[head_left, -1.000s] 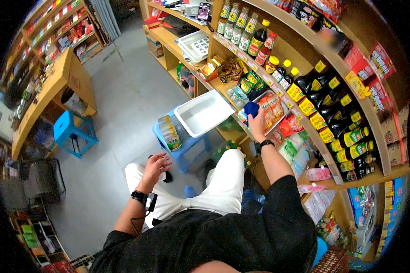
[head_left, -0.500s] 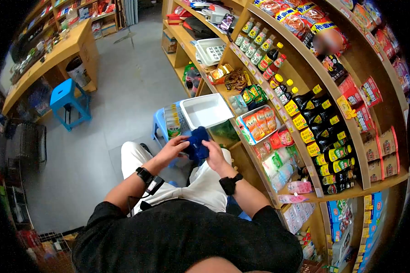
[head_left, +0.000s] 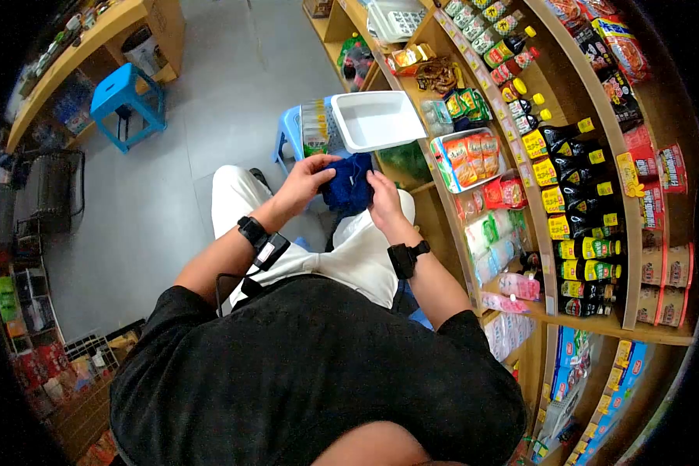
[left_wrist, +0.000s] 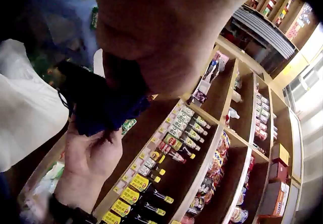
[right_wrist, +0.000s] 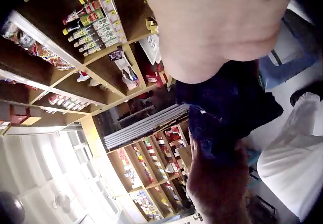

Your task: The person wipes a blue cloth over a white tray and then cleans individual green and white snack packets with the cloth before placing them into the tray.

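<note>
A dark blue cloth (head_left: 348, 185), bunched and fuzzy, is held in front of the lap between both hands. The left hand (head_left: 306, 183) pinches its left side, thumb and fingers on the fabric. At its right edge the right hand (head_left: 386, 203) grips it. In the left wrist view the cloth (left_wrist: 96, 105) spans the gap between the two hands, and the right wrist view shows its folds (right_wrist: 237, 100) hanging loose. Just beyond the cloth is a white plastic tray (head_left: 377, 123) on a blue stool (head_left: 287, 141), beside several upright-striped packets (head_left: 314, 124).
To the right stands a wooden shelf with dark sauce bottles (head_left: 571, 190) and a white tray of orange packets (head_left: 474, 159). Another blue stool (head_left: 128, 105) stands on the grey floor (head_left: 221, 93) at the left, near a wooden counter (head_left: 78, 58).
The right hand has brought the blue cloth from the shelf to the lap, where the left hand has taken hold too. Since then the cloth has been spread somewhat wider.
</note>
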The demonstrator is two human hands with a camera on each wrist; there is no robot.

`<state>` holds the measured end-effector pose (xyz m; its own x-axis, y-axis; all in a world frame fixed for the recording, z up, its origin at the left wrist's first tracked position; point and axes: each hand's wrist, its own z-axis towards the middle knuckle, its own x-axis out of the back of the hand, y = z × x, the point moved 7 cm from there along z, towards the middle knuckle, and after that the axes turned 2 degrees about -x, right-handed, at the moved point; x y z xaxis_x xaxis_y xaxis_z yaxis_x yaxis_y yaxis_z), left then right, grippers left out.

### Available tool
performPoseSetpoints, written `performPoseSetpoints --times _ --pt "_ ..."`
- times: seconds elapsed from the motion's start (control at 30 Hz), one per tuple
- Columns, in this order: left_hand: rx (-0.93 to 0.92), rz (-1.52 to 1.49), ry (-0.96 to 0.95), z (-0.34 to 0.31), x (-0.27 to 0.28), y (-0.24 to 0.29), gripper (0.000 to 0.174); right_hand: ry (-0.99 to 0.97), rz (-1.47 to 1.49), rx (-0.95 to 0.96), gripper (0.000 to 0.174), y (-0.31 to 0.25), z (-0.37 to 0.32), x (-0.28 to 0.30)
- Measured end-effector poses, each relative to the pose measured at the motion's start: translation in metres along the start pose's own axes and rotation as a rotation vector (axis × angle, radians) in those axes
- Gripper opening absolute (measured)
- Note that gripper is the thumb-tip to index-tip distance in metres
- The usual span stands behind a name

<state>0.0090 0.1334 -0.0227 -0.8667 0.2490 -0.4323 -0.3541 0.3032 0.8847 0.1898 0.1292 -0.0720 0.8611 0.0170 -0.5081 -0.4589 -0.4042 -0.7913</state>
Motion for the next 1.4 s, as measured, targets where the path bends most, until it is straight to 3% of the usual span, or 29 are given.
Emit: performPoseSetpoints --times 0.17,0.3,0.37,0.47,0.53,0.67,0.77,0.83,0.87,0.9,0.93,0.97,1.07,1.17,1.23,1.27,1.37,1.4 --pt "0.063 0.004 0.019 0.004 0.009 -0.008 0.033 0.056 0.196 -0.015 0.029 0.009 0.005 0.008" --pt "-0.002 0.102 -0.017 0.003 0.002 0.006 0.034 0.025 0.175 -0.115 0.028 0.002 -0.011 -0.012" --pt "-0.033 0.177 -0.038 0.003 -0.001 0.010 0.035 0.028 -0.375 0.062 0.028 -0.001 -0.008 -0.008" --pt "0.055 0.379 -0.040 0.004 0.005 0.008 0.038 0.134 -0.530 0.149 0.026 -0.004 -0.004 0.004" --pt "0.349 0.672 -0.120 -0.003 0.009 -0.001 0.034 0.196 -0.636 0.212 0.023 -0.013 -0.006 0.005" --pt "0.338 0.734 -0.109 -0.002 0.023 -0.023 0.033 0.177 -0.871 0.406 0.029 -0.035 -0.022 -0.017" --pt "0.198 0.597 -0.095 0.004 0.029 -0.039 0.038 0.146 -1.008 0.528 0.033 -0.036 -0.032 -0.027" --pt "0.365 0.424 -0.037 -0.005 0.025 -0.042 0.043 0.114 -1.092 0.565 0.035 -0.037 -0.044 -0.042" --pt "0.362 0.272 -0.003 -0.018 0.014 -0.035 0.050 0.059 -1.100 0.526 0.040 -0.035 -0.053 -0.055" --pt "0.355 0.273 -0.006 -0.019 0.014 -0.038 0.050 0.004 -1.106 0.487 0.046 -0.034 -0.057 -0.066" --pt "0.408 0.078 -0.102 -0.023 0.005 -0.047 0.052 -0.059 -1.211 0.391 0.058 -0.026 -0.059 -0.072" --pt "0.460 -0.117 -0.198 -0.028 -0.003 -0.054 0.055 -0.109 -1.122 0.285 0.061 -0.019 -0.067 -0.077" --pt "0.540 -0.102 -0.317 -0.044 -0.014 -0.055 0.070 -0.084 -1.101 0.326 0.066 0.021 -0.066 -0.057" --pt "0.640 0.001 -0.375 -0.057 -0.017 -0.060 0.085 -0.001 -0.918 0.262 0.057 0.034 -0.069 -0.043" --pt "0.532 0.148 -0.298 -0.061 -0.018 -0.041 0.089 -0.040 -0.750 0.169 0.040 0.027 -0.076 -0.045" --pt "0.484 0.137 -0.259 -0.058 -0.016 -0.039 0.085 -0.007 -0.719 0.269 0.031 0.030 -0.071 -0.026" --pt "0.357 0.083 -0.203 -0.042 0.001 -0.042 0.057 0.127 -0.646 0.200 0.030 -0.001 -0.082 -0.019" --pt "0.355 0.083 -0.208 -0.039 0.007 -0.043 0.057 0.174 -0.652 0.187 0.030 -0.012 -0.082 -0.012"
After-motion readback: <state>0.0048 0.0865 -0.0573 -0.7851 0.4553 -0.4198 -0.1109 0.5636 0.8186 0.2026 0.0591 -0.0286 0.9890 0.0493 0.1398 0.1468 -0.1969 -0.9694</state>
